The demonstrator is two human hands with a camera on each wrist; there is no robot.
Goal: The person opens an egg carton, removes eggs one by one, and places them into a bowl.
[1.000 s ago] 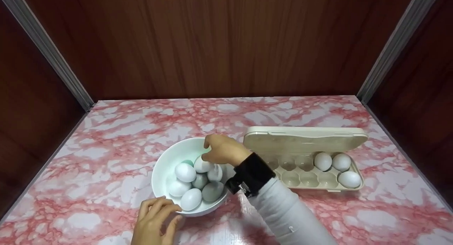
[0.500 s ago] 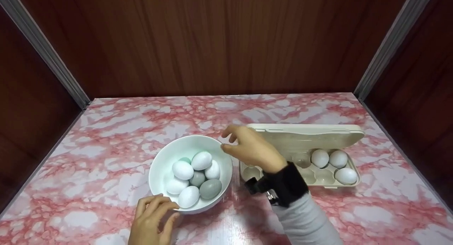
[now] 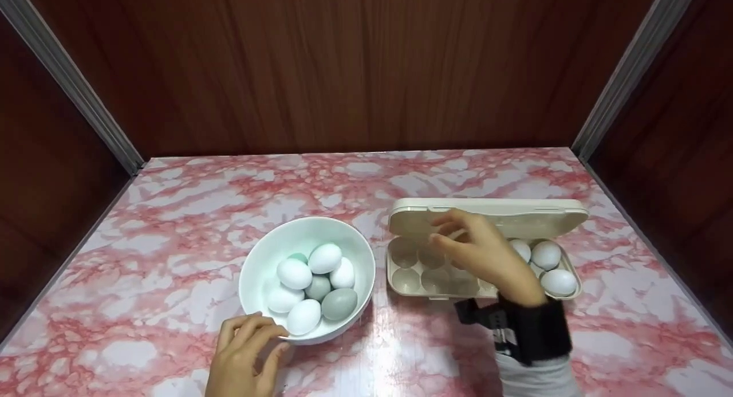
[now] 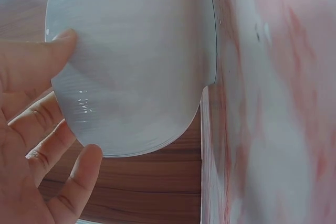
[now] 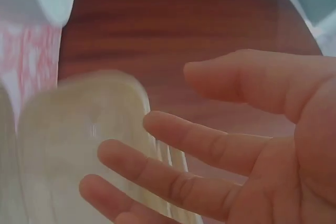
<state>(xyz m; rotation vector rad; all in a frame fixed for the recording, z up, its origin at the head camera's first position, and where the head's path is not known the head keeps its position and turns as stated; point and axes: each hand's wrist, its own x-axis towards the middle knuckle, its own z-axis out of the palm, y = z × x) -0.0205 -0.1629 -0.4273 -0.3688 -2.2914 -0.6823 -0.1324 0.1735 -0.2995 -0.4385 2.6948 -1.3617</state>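
A white bowl (image 3: 255, 271) holds several white and grey-green eggs (image 3: 304, 317). My left hand (image 3: 243, 351) holds its near-left rim, fingers over the edge; in the left wrist view the thumb (image 4: 64, 45) lies against the bowl's outer wall (image 4: 131, 66). To the right lies a cream egg carton (image 3: 438, 297) with its lid (image 3: 515, 205) raised. Three white eggs (image 3: 559, 283) show at the carton's right end. Above its middle hovers my right hand (image 3: 487, 254), holding nothing, its fingers spread apart in the right wrist view. Some carton cups are hidden beneath it.
The red-and-white marbled table (image 3: 189, 213) carries both containers. A dark wood panel (image 3: 366, 70) rises behind it, with side panels framed by grey metal posts (image 3: 621, 76) at left and right.
My right hand has left the eggs in the bowl and moved right, with nothing in it, to over the carton. My left hand stays at the bowl's rim.
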